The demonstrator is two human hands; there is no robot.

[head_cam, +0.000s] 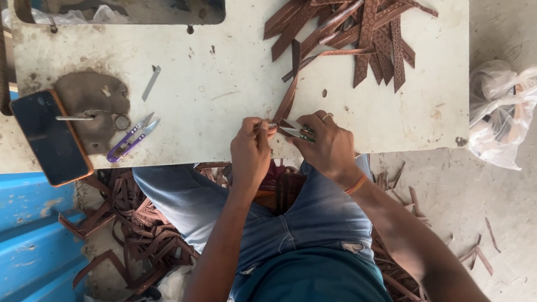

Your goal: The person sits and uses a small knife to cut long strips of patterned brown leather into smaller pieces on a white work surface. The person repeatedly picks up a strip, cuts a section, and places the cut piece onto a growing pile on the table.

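Overhead view. Worn off-white worktable [225, 84] on a bare concrete floor [528, 201]; blue corrugated panel [15, 254] at 8 o'clock. The brown patterned strap [288, 98] lies at the table's near edge, its long axis running from 7 toward 1 o'clock, far end aimed at the pile of like straps [355, 29] at 1 o'clock. It is narrow, flat, reddish-brown. Left hand [250, 151] pinches its near end; right hand [325, 143] grips a small metal tool [299, 131] against it. Purple-handled snips [132, 137] and a dark phone [50, 137] lie at 9 o'clock.
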